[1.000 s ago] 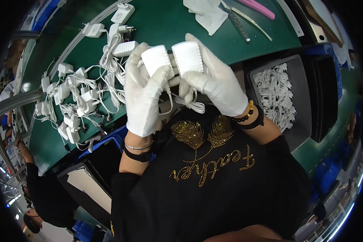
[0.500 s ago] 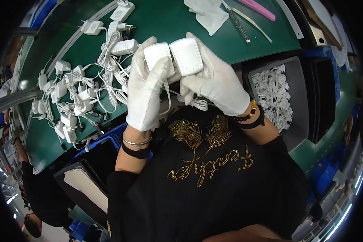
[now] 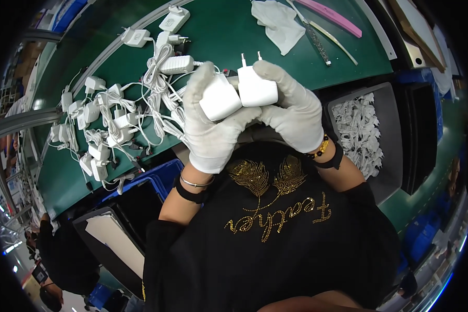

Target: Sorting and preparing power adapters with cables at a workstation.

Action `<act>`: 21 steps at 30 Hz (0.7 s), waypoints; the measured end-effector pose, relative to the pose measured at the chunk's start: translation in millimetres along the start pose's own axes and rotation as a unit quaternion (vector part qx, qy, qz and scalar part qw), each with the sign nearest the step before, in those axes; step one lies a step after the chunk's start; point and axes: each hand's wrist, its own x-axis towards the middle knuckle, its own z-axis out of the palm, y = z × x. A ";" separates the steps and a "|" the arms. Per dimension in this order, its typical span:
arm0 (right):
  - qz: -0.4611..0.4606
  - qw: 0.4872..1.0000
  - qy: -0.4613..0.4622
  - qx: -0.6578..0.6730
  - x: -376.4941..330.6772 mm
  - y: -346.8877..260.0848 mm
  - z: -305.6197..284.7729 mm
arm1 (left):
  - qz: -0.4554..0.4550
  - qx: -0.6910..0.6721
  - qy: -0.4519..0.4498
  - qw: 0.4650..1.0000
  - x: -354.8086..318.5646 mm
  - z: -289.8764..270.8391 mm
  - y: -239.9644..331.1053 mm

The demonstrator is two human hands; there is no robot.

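In white gloves, both my hands hold up white power adapters over the near edge of the green table. My left hand [image 3: 213, 132] is closed round one adapter [image 3: 220, 97], which sits tilted with a smooth face up. My right hand [image 3: 296, 112] grips a second adapter [image 3: 257, 87] by its side, with two metal plug pins pointing away from me. The two adapters touch or nearly touch at their inner edges. Left of my hands lies a spread of white adapters with bundled cables [image 3: 124, 122]. One ribbed adapter [image 3: 177, 65] rests just beyond my left hand.
A grey bin [image 3: 392, 119] at the right holds many small white pieces [image 3: 360, 132]. On the far table lie a white cloth [image 3: 278, 25], a pink strip [image 3: 333, 16] and a thin clear tube [image 3: 317, 46]. A dark tray with paper [image 3: 117, 242] stands lower left; another person [image 3: 70, 255] is beyond it.
Both adapters have been turned over in my hands, so the ribbed edges no longer show and the right one's pins now do. My hands have shifted slightly right and nearer.
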 end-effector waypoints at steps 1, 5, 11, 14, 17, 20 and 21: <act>0.019 1.000 -0.009 0.023 -1.2 -1.5 -0.3 | -0.002 -0.020 -0.005 1.000 -3.0 -2.4 -4.1; 0.082 0.986 0.012 0.147 1.7 -12.5 8.6 | -0.002 -0.049 -0.020 0.999 -6.0 -9.1 -8.1; 0.132 0.965 0.071 0.216 11.7 -32.2 -2.5 | -0.139 -0.117 0.015 0.983 8.2 -17.7 23.4; 0.197 0.972 0.080 0.105 16.7 -26.5 -5.2 | -0.090 -0.113 -0.016 0.989 0.7 -23.2 23.5; 0.041 0.998 -0.027 -0.026 16.3 -23.4 15.5 | -0.016 -0.056 -0.037 0.998 -3.5 -12.7 12.1; -0.038 0.997 -0.033 -0.058 17.7 -17.2 37.9 | 0.075 0.053 -0.051 0.995 1.8 -5.4 3.7; -0.041 0.999 0.006 -0.020 19.2 -16.2 43.9 | 0.072 0.070 -0.056 0.993 6.2 -6.2 8.6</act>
